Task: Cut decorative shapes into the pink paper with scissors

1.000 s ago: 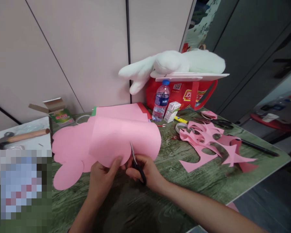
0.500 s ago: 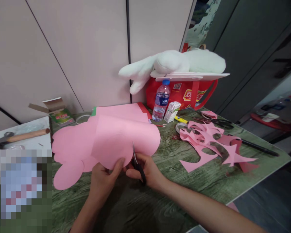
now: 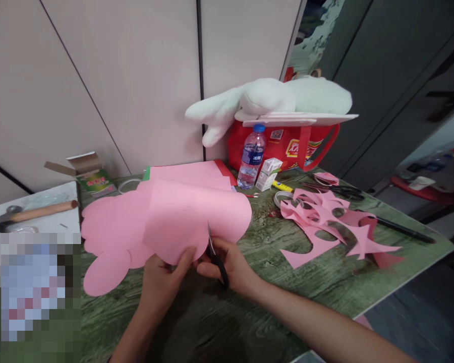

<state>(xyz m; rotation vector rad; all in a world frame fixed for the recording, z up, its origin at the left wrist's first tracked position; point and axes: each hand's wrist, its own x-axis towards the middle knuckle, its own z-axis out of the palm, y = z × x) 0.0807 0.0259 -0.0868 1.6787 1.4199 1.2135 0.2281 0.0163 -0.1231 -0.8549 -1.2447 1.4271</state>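
Observation:
A large sheet of pink paper point(image 3: 181, 217) curls over at its right side in front of me. My left hand point(image 3: 166, 277) pinches its lower edge, with the thumb on top. My right hand point(image 3: 230, 262) grips black-handled scissors point(image 3: 216, 259), whose blades point up and lie at the rounded cut edge of the sheet. Part of the blades is hidden by the paper. Left of the sheet lie several cut pink paper shapes point(image 3: 108, 272) with rounded ends, overlapping each other.
Pink paper scraps point(image 3: 318, 217) lie to the right, beside a tape roll point(image 3: 282, 199). Behind stand a water bottle point(image 3: 251, 159), a small white box point(image 3: 268, 174) and a red bag point(image 3: 283, 146) under a white plush toy point(image 3: 272, 98). A hammer point(image 3: 41, 212) rests at left.
The scissors and my right hand have shifted very slightly to the right along the paper. The curled right side of the sheet has bulged out a little; my left hand keeps its hold.

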